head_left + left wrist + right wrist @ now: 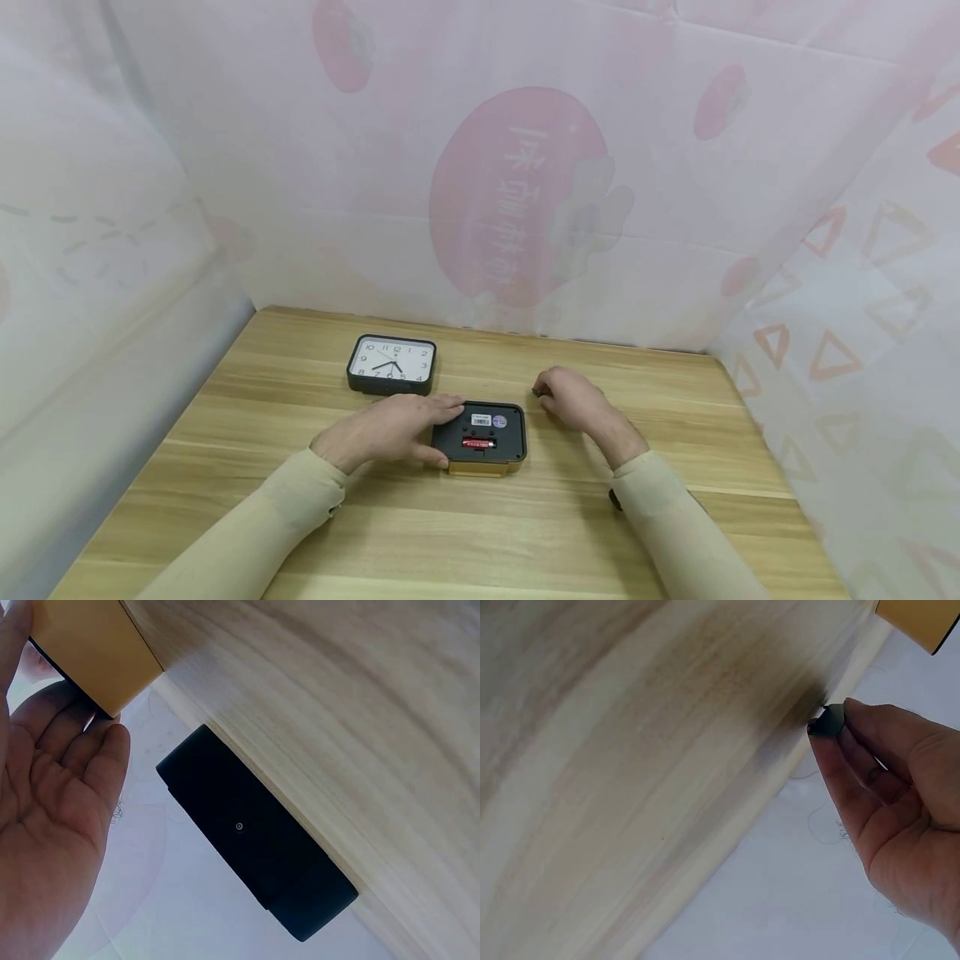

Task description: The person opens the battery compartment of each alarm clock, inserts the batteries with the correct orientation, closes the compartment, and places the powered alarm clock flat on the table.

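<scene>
A clock with a gold case lies face down on the table, its black back (491,423) upward in the head view. A red battery (478,443) sits in the uncovered slot of that back. My left hand (397,429) grips the clock's left side, thumb at the near edge and fingers at the far edge. In the left wrist view the gold case (97,649) shows above the fingers. To the right of the clock, my right hand (577,404) pinches a small black battery cover (829,721) between thumb and fingertips, just above the tabletop.
A second clock (392,364), black with a white dial, lies face up behind the left hand. The wooden table (300,533) ends at a pale printed curtain (660,283) at the back and sides.
</scene>
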Demonstrator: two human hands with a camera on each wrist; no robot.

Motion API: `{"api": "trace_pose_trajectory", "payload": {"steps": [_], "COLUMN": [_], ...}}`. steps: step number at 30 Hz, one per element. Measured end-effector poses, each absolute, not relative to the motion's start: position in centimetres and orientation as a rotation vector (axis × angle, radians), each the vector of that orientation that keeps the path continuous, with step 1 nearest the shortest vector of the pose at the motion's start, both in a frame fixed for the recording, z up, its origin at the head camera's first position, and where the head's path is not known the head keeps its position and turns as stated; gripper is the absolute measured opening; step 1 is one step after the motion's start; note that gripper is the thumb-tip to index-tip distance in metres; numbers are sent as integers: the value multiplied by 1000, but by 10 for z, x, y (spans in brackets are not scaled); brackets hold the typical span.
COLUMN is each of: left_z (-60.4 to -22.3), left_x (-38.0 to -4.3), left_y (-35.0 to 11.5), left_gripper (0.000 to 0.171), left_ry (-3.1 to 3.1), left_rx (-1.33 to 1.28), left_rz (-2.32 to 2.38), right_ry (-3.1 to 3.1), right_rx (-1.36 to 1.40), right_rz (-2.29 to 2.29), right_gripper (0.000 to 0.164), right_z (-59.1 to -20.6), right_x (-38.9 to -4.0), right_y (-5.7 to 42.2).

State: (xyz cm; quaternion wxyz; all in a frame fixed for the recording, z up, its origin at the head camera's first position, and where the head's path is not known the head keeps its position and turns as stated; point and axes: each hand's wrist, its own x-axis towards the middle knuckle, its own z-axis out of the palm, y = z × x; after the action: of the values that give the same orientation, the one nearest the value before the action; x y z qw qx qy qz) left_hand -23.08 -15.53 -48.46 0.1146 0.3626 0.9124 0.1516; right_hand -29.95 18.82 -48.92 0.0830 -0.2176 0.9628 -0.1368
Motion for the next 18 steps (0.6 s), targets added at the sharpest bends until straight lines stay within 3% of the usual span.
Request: {"api": "trace_pose_trajectory", "payload": {"steps": [18], "left_z": [-486], "left_x": [-231], "left_y": [-155], "left_gripper": [93], "left_ry": [2681], "left_rx": [1060], "left_rz": [430], "right_ry": [2969], "right_rx": [-690], "right_rz": [-443], "right_gripper": [15], "right_z": [-483], "right_x": [-289], "right_y": [192]}}
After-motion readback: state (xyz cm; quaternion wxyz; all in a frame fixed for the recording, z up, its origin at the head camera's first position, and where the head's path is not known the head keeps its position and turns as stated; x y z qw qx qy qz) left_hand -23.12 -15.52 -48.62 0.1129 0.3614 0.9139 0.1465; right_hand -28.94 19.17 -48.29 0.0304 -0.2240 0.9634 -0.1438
